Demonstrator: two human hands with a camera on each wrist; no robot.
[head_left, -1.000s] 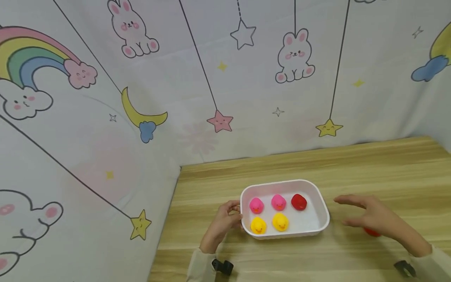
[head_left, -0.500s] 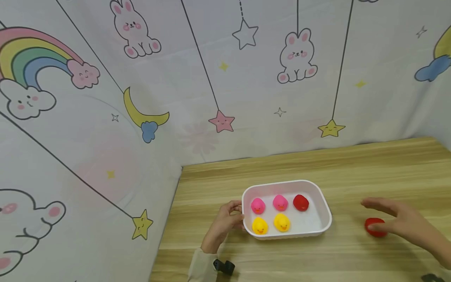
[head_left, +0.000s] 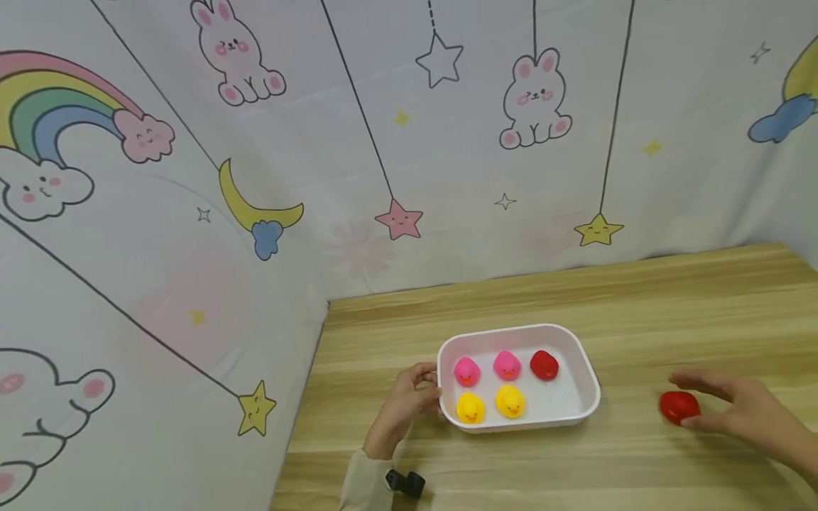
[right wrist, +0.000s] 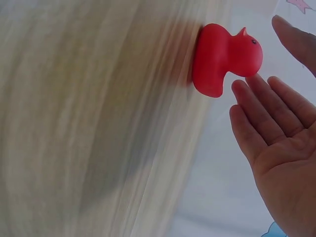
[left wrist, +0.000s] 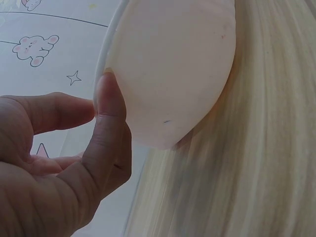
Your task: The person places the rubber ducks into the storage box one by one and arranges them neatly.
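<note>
My left hand (head_left: 405, 403) pinches the left rim of a white plastic tub (head_left: 562, 420) between thumb and fingers; the left wrist view shows the tub's outer wall (left wrist: 177, 59) close up. Inside the tub sit two pink rubber ducks, one (head_left: 467, 371) left of the other (head_left: 508, 365), two yellow ones (head_left: 470, 409) in front, and a red one (head_left: 544, 365). A second red rubber duck (head_left: 679, 407) stands upright on the table to the right. Around its head my right hand (right wrist: 286, 133) spreads, fingers fairly straight and thumb apart, with a gap plain in the right wrist view.
The wood-grain table (head_left: 626, 468) reaches back to a white cloth wall (head_left: 460, 262) printed with rabbits, stars and a rainbow. A second cloth wall (head_left: 160, 397) borders the table's left side. A black wrist strap piece (head_left: 405, 484) sits at my left sleeve.
My right hand has moved right, from beside the tub to the red rubber duck on the table, uncovering it. The left hand and the tub stay in place.
</note>
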